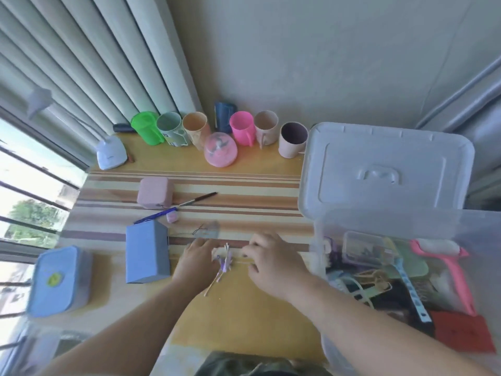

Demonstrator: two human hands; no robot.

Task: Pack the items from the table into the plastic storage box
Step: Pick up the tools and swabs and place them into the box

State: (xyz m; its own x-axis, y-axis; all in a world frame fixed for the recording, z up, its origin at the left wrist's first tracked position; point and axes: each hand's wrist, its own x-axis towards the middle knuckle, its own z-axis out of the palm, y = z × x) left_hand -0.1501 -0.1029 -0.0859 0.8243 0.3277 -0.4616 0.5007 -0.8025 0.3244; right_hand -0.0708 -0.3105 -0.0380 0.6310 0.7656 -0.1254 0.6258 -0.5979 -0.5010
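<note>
A clear plastic storage box [320, 240] stands at the table's right side, holding several small items, with its lid [385, 169] leaning up behind it. In front of me, both hands gather a small bundle of thin sticks and purple bits [223, 263] on the table. My left hand [196, 260] has its fingers curled at the bundle's left end. My right hand [267, 257] pinches its right end. What exactly each finger holds is blurred.
A blue box [147, 252], blue lidded container [58, 280], pink case [155, 196], pens [156, 215] and a small pink eraser [172, 217] lie to the left. Several cups [241, 127] and a pink dome [220, 153] line the far edge.
</note>
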